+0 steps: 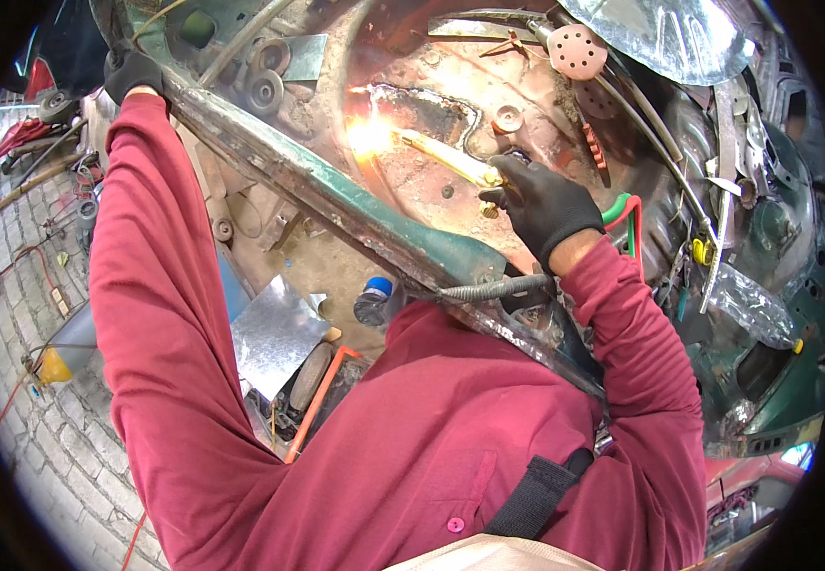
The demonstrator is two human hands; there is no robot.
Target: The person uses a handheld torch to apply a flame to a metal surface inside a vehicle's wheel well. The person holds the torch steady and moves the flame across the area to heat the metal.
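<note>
My right hand [547,205], in a black glove, is closed round the rear of a brass gas torch [450,160]. From the torch tip a bright flame [371,136] glares on the rusty floor panel [422,205] of a car body, beside a dark patch with a ragged, light edge [431,116]. The glare hides the metal right under it. A green hose and a red hose [627,214] loop behind my right wrist. At the far left, my gloved left hand [133,74] grips the green metal sill [308,171] near its end.
Round sanding discs [577,51], an orange-red strip [594,147] and metal rods lie to the right on the car body. A clear plastic bottle [760,309] is farther right. Below the sill are sheet metal [279,338] and a blue-capped bottle [372,300]. Cords cross the paving [31,314].
</note>
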